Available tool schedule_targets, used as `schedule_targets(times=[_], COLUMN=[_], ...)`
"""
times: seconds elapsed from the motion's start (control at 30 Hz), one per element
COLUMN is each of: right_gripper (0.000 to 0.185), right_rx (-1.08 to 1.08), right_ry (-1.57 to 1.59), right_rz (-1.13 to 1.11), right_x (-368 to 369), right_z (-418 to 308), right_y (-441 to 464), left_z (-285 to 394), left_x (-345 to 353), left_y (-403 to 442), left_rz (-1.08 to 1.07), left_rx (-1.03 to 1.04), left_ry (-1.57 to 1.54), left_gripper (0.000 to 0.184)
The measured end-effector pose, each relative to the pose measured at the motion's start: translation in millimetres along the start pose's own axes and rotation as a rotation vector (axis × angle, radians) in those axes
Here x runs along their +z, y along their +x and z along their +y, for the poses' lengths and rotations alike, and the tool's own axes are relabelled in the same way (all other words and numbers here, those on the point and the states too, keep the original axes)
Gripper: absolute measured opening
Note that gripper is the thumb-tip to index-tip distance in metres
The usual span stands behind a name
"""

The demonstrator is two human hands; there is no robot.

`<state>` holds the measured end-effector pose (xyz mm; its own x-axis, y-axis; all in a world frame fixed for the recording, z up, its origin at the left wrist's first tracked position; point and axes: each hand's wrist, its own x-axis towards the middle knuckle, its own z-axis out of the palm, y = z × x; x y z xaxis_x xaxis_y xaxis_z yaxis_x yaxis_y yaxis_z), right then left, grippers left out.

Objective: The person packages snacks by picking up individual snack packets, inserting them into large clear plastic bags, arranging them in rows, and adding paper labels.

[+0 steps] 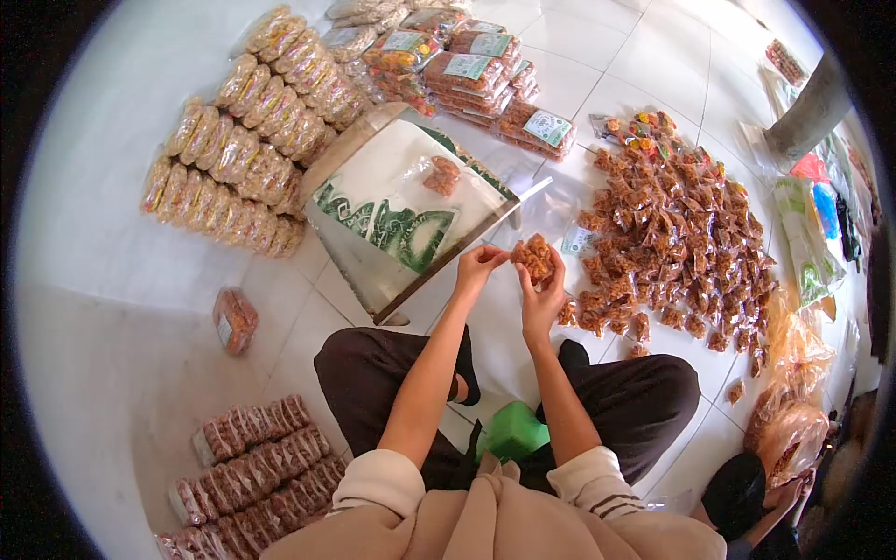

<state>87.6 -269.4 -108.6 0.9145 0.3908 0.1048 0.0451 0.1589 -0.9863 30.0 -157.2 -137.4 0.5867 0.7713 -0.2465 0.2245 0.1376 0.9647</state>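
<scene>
A small clear packet of reddish-brown snack [534,255] is held up in front of me, over the floor between the box and the heap. My right hand [543,297] grips it from below and the right side, fingers closed around it. At its left edge my left hand [483,265] is closed in a pinch on the packet's plastic. Just left of my hands stands a box with a white and green top [406,210], where another small snack packet [442,175] lies. To the right, similar packets form a wide heap [672,233] on the tiles.
Rows of bagged pale snacks [238,145] stand behind the box, beside stacked labelled packs [476,70]. More packs [271,467] line the lower left, near a single pack [235,320]. A green object [516,431] sits between my legs. Another person's hand [791,490] shows at lower right.
</scene>
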Motion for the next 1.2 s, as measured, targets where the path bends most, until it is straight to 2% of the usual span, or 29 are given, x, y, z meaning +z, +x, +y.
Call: schedule_targets(times=[0.03,0.1,0.23,0.3,0.33,0.37,0.4,0.47,0.5,0.53,0.57,0.6,0.63,0.7,0.73,0.77,0.83,0.87,0.93,0.97,1.03,1.07,1.1,1.13,1.17,1.2], right_gripper=[0.051,0.052,0.051,0.05,0.05,0.05,0.05,0.046,0.046,0.045,0.043,0.036,0.036,0.033,0.032,0.032,0.046,0.051,0.053,0.055,0.056,0.057,0.057,0.051,0.046,0.046], right_rx=[-0.001,0.001,-0.085,-0.168,-0.183,-0.198,-0.203,-0.086,-0.088,-0.28,-0.471,-0.299,-0.299,0.058,0.123,0.123,0.15,0.261,0.207,0.147,0.182,0.212,0.216,0.308,0.4,0.359], right_ry=[0.004,-0.195,-0.246,-0.297,-0.282,-0.268,-0.27,-0.349,-0.353,-0.328,-0.296,-0.113,-0.11,-0.184,-0.015,-0.023,-0.229,0.208,0.14,0.081,-0.038,-0.15,-0.152,0.025,0.201,0.221], right_rz=[-0.003,-0.044,-0.125,-0.158,-0.205,-0.252,-0.257,-0.444,-0.455,-0.415,-0.375,-0.377,-0.395,-0.421,-0.473,-0.482,-0.453,-0.54,-0.542,-0.54,-0.57,-0.594,-0.598,-0.602,-0.601,-0.632], right_x=[1,3,8,13,18,22,26,35,42,52,62,77,84,95,100,104,109,115,123,126,130,133,137,140,143,146], right_z=[3,8,15,19,16,14,11,5,10,22,34,30,26,14,22,31,42,48,59,64,56,51,53,55,58,57], right_y=[-2,-5,-14,-11,-8,-4,0,7,11,14,16,15,15,20,25,26,28,27,30,33,43,48,51,54,56,59], left_z=[1,4,7,10,12,14,16,19,18,18,18,15,12,0,-8,-16,-16,-19,-18,-20,1,8,7,7,6,1], left_x=[0,1,3,5,2,0,-3,-11,-15,-20,-27,-34,-40,-50,-61,-71,-87,-91,-93,-94,-93,-96,-102,-107,-109,-111], left_y=[-3,-7,-13,-17,-22,-27,-32,-40,-44,-46,-48,-46,-41,-22,-4,17,58,76,100,106,106,106,107,108,109,112], left_rz=[0.004,0.231,0.3,0.321,0.325,0.353,0.382,0.388,0.392,0.406,0.267,0.128,0.146,0.434,0.565,0.574,0.69,0.694,0.554,0.558,0.647,0.65,0.503,0.355,0.359,0.305], left_rx=[0.003,0.117,0.205,0.37,0.371,0.457,0.543,0.557,0.57,0.566,0.624,0.681,0.677,0.752,0.666,0.662,0.339,0.331,0.164,0.16,-0.056,-0.058,-0.144,-0.229,-0.233,-0.199], left_ry=[0.002,-0.021,-0.036,-0.032,-0.035,0.078,0.191,0.189,0.191,0.187,0.209,0.232,0.232,0.117,0.059,0.052,-0.049,-0.055,-0.613,-0.618,-0.423,-0.425,-0.413,-0.399,-0.399,-0.495], left_gripper=[0.022,0.021,0.017,0.012,0.012,0.011,0.01,0.01,0.01,0.01,0.01,0.01,0.01,0.013,0.019,0.019,0.03,0.03,0.044,0.044,0.054,0.054,0.054,0.054,0.054,0.052])
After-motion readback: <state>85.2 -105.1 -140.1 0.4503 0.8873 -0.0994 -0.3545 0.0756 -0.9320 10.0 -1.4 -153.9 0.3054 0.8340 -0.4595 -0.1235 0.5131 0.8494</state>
